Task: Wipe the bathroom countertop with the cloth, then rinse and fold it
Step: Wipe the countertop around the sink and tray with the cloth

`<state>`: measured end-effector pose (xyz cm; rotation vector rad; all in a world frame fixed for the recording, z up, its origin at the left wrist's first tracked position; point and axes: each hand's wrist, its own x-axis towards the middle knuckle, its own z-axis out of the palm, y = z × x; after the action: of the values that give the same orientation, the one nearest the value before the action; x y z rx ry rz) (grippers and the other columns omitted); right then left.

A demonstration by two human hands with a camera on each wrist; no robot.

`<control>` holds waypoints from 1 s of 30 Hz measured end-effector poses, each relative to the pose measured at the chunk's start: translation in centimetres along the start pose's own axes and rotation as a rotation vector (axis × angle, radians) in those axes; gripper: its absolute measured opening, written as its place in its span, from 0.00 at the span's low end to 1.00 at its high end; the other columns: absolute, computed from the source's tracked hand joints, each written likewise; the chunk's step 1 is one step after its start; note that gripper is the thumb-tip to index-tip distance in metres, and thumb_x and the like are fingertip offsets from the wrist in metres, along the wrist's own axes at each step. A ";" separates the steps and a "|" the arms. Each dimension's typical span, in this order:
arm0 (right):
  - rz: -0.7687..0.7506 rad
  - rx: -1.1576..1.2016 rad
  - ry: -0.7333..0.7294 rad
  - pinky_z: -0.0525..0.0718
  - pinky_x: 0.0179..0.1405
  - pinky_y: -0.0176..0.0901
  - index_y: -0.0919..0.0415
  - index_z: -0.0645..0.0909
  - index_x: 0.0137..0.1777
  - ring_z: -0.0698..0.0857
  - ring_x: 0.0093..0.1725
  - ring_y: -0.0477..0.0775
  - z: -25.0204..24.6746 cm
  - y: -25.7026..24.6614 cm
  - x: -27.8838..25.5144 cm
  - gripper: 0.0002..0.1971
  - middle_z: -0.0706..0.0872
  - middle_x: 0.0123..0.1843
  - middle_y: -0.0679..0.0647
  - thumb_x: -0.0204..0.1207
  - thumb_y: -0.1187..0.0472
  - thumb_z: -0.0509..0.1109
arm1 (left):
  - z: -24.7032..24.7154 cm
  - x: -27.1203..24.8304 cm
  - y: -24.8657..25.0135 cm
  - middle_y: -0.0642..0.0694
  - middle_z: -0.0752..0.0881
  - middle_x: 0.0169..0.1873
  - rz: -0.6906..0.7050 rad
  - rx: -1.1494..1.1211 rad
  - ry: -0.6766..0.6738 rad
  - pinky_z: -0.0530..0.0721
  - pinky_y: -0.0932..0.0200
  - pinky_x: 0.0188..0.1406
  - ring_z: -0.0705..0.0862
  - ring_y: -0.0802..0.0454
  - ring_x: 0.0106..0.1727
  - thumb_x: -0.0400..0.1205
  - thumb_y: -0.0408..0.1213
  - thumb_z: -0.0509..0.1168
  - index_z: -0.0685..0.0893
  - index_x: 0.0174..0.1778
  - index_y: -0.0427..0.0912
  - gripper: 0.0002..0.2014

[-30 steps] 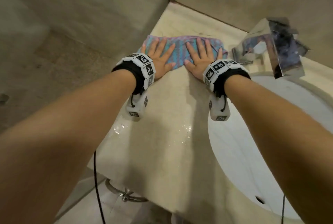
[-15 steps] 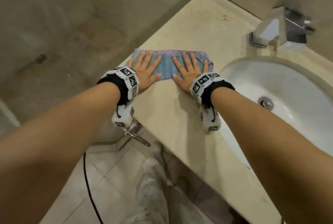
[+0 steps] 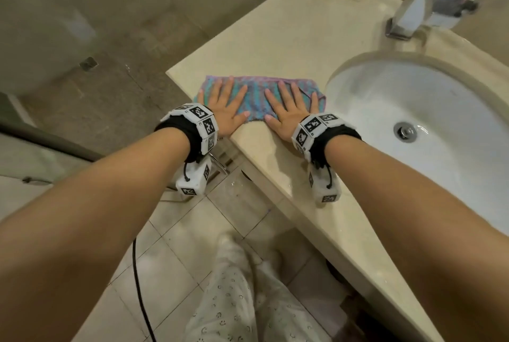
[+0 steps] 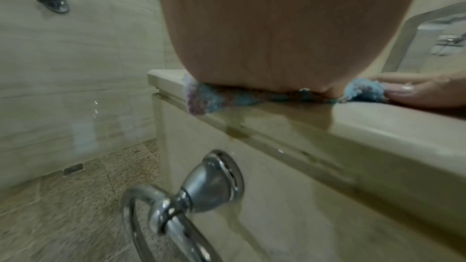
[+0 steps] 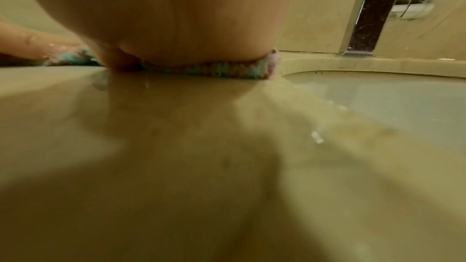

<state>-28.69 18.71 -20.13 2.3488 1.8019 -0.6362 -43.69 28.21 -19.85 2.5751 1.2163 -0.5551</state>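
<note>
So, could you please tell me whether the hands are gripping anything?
Nothing is gripped: the left hand and right hand press flat on the cloth, one at each end.

Both forearms extend forward from the body, roughly parallel, bare to the wrist. Each wrist carries a black strap with a white marker-tagged block on top and a second block hanging beneath.

Left hand: palm down, fingers straight and spread, thumb angled inward toward the other hand. Heel of the palm sits at the near edge of the surface.

Right hand: palm down, fingers straight and fanned, thumb pointing left. Pressed flat.

Thumbs lie close, apart. Wrist views show only the palm heels, blurred; contact pressure appears firm.
</note>
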 end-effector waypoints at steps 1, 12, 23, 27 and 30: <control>0.002 0.005 0.005 0.31 0.78 0.66 0.42 0.37 0.82 0.35 0.85 0.54 0.3 0.0 -0.6 0.30 0.35 0.85 0.48 0.83 0.42 0.43 | 0.2 -0.5 0.4 0.48 0.34 0.83 0.001 0.007 -0.006 0.34 0.40 0.80 0.35 0.46 0.84 0.85 0.57 0.42 0.36 0.81 0.56 0.32; 0.069 0.063 0.001 0.35 0.79 0.67 0.43 0.37 0.83 0.35 0.85 0.55 2.6 0.5 -6.8 0.29 0.35 0.85 0.49 0.84 0.43 0.43 | 1.5 -3.9 3.7 0.47 0.34 0.83 0.074 0.054 -0.028 0.33 0.39 0.79 0.34 0.44 0.83 0.85 0.57 0.43 0.36 0.81 0.54 0.32; 0.105 0.081 -0.032 0.39 0.80 0.68 0.44 0.36 0.83 0.33 0.84 0.54 5.6 3.0 -15.5 0.30 0.32 0.85 0.49 0.84 0.43 0.42 | 4.9 -8.7 9.9 0.46 0.36 0.83 0.154 0.083 0.028 0.35 0.38 0.80 0.36 0.43 0.84 0.85 0.55 0.45 0.38 0.82 0.52 0.32; 0.066 0.063 -0.070 0.39 0.80 0.67 0.44 0.35 0.82 0.33 0.84 0.54 6.3 5.0 -18.8 0.30 0.32 0.85 0.48 0.84 0.43 0.42 | 6.1 -10.6 13.2 0.46 0.35 0.83 0.130 0.076 0.026 0.35 0.38 0.80 0.35 0.44 0.84 0.85 0.56 0.44 0.38 0.82 0.52 0.32; 0.038 0.037 -0.096 0.39 0.80 0.68 0.44 0.34 0.82 0.34 0.84 0.55 7.0 7.3 -21.7 0.30 0.31 0.85 0.48 0.84 0.42 0.41 | 7.2 -12.2 16.3 0.45 0.35 0.83 0.124 0.071 0.034 0.35 0.38 0.80 0.36 0.44 0.84 0.85 0.57 0.44 0.38 0.82 0.53 0.33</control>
<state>-28.06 -5.20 -19.16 2.3271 1.7158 -0.7701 -39.85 6.95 -20.17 2.7076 1.0562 -0.5391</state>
